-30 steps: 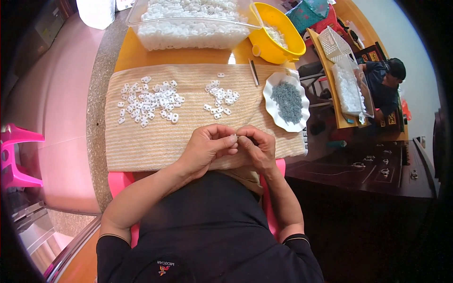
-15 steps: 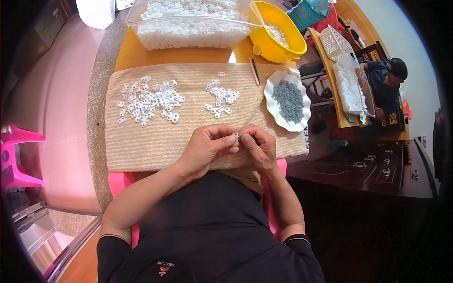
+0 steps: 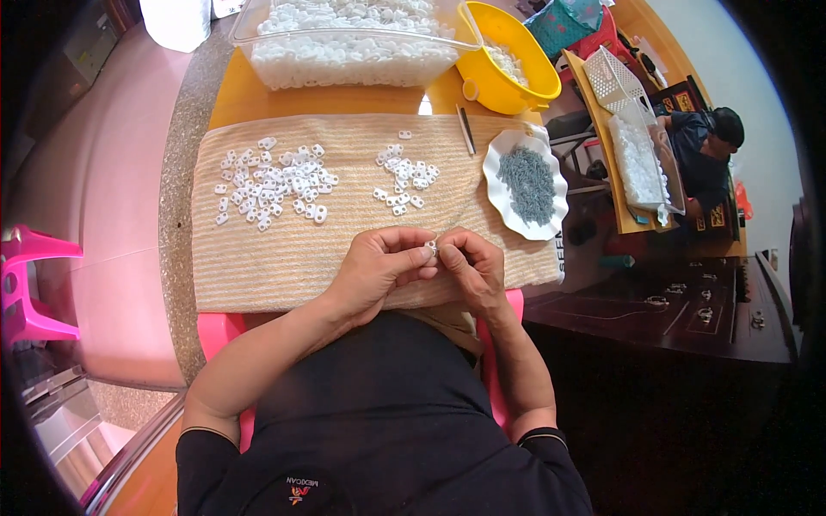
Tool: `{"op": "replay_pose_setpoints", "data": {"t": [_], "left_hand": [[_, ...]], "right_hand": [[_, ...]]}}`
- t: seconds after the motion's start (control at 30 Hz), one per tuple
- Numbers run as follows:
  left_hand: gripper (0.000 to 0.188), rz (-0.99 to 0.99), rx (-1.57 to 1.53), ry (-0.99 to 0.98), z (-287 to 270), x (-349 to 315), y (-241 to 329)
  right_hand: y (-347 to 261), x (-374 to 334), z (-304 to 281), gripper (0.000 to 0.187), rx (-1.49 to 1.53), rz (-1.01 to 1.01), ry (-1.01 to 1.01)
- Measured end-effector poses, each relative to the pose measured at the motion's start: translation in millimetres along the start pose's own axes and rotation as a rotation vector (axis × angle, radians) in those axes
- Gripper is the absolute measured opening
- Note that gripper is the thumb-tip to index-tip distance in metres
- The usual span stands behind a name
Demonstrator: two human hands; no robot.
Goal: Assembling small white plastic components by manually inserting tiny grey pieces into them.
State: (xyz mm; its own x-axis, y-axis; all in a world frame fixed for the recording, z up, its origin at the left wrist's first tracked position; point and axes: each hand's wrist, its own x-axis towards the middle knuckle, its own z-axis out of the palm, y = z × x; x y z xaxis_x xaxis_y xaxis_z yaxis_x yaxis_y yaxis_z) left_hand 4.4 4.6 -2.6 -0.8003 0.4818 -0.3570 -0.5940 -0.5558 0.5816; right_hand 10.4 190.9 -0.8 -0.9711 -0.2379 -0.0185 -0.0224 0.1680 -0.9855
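Above the near edge of a striped beige towel (image 3: 344, 262), my left hand (image 3: 379, 267) pinches a small white two-holed plastic piece (image 3: 432, 247) between thumb and fingertips. My right hand (image 3: 473, 268) is closed right beside it, thumb and index finger touching or nearly touching the piece; whatever they grip is too small to tell. A large loose pile of the same white pieces (image 3: 280, 183) lies on the towel's left. Closer to the middle sits a smaller group (image 3: 403, 172). At the right, a white wavy-rimmed plate (image 3: 545, 230) carries a heap of tiny grey parts (image 3: 527, 183).
A clear bin (image 3: 353, 64) full of white pieces stands at the table's far side, beside a yellow basin (image 3: 516, 101). Two thin sticks (image 3: 465, 131), pen-like, lie near the plate. Right of the table, another person (image 3: 701, 150) sits by a second bin (image 3: 641, 163). A pink stool (image 3: 39, 284) is at left.
The fingers of my right hand have shifted slightly against the white piece, and a little more of the piece shows. Both hands otherwise stay in place.
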Motion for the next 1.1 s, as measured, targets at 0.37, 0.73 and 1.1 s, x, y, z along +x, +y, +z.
{"op": "replay_pose_setpoints", "data": {"t": [0.37,0.73,1.1], "left_hand": [[0.021,0.009,0.012,0.001,-1.4,1.1,-2.3],[0.020,0.007,0.007,0.006,-1.6,0.9,-1.8],[0.020,0.006,0.006,0.004,-2.4,1.4,-2.7]], "right_hand": [[-2.5,0.0,2.3,0.016,-0.014,0.005,0.029],[-1.5,0.2,3.1,0.016,0.020,0.004,0.025],[-1.3,-0.2,2.9,0.015,-0.011,-0.011,0.028]]}}
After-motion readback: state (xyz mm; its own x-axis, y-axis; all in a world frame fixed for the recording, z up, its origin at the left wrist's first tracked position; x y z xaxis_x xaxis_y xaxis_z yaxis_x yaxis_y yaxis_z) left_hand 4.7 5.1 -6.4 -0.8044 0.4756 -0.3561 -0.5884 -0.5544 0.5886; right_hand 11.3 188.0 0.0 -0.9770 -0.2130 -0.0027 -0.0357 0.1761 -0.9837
